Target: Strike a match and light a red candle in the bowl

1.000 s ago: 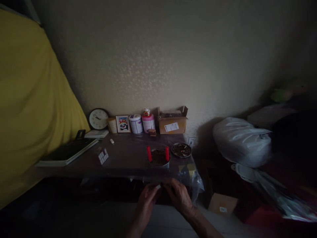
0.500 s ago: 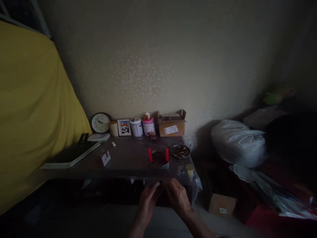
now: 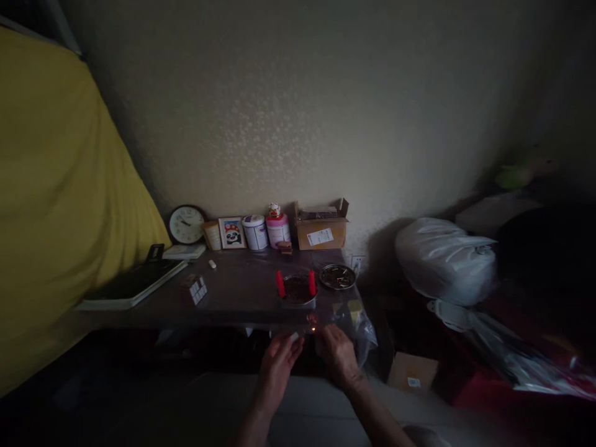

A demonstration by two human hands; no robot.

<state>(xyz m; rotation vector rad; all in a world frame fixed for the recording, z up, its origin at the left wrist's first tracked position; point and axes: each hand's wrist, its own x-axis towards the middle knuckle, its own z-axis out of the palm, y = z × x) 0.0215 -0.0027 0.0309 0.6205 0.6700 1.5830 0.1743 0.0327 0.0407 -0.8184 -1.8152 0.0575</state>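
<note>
My left hand [image 3: 278, 361] is closed around a small matchbox [image 3: 294, 336], of which only a pale end shows at the fingertips. Just to its right, my right hand [image 3: 339, 352] pinches a lit match, whose tiny orange flame [image 3: 313, 329] glows by the fingers; its stick is too dark to make out. Both hands are in front of the table's near edge. Beyond them, a round metal tin [image 3: 298, 303] sits on the table between two upright red candles [image 3: 280, 284], neither showing a flame. A round metal plate [image 3: 338, 277] with small thin sticks lies to the right.
On the dark table [image 3: 246, 292] are a patterned cube [image 3: 197, 290] and a large book [image 3: 135, 285]. Along the wall stand a clock [image 3: 186, 225], a panda picture [image 3: 232, 233], canisters [image 3: 255, 233] and a cardboard box [image 3: 321, 233]. White bags [image 3: 442, 261] lie right.
A small flame has appeared at my right fingertips. My hands have moved slightly apart. The view has shifted a little, so the table items sit slightly higher.
</note>
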